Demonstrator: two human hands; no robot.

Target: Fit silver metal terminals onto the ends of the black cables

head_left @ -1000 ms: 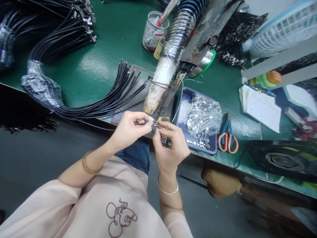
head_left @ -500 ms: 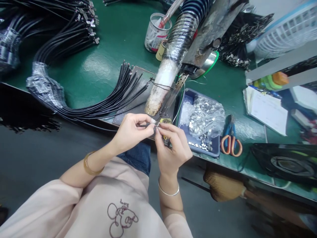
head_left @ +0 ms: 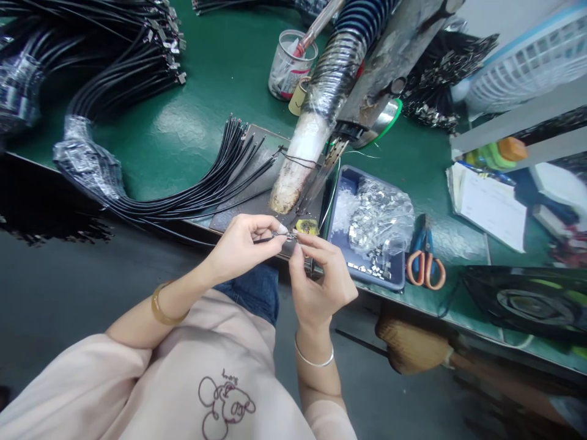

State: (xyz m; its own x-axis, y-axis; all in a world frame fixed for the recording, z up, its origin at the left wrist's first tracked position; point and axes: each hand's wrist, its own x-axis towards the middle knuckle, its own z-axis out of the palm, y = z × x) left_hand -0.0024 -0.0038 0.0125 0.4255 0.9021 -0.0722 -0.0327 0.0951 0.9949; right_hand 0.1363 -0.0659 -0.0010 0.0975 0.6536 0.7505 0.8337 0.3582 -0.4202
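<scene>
My left hand (head_left: pixel 245 247) pinches a thin black cable (head_left: pixel 263 240) between thumb and fingertips, close to the cable's end. At that end a small shiny metal connector (head_left: pixel 292 236) shows between my two hands. The index finger and thumb of my right hand (head_left: pixel 323 275) close in on the connector from the right; fingertips partly cover it. Just beyond my fingers are a yellow sponge (head_left: pixel 307 228) and the scorched tip of a white tube (head_left: pixel 293 171). A bundle of black cables (head_left: pixel 183 201) lies to the left, its stripped ends on a dark board (head_left: pixel 243 211).
A blue tray (head_left: pixel 398 281) holds bagged and loose metal pieces. Beside it lie orange-handled cutters (head_left: pixel 426 263). A clear cup (head_left: pixel 291 67), a solder spool (head_left: pixel 383 122) and papers (head_left: pixel 493 205) stand farther back. More cable bundles (head_left: pixel 123 67) lie at the left; a wooden stool (head_left: pixel 410 345) is below.
The right thumb has shifted slightly down and away from the left fingertips, showing more of the metal connector. The left hand keeps its pinch on the cable. The view has shifted slightly.
</scene>
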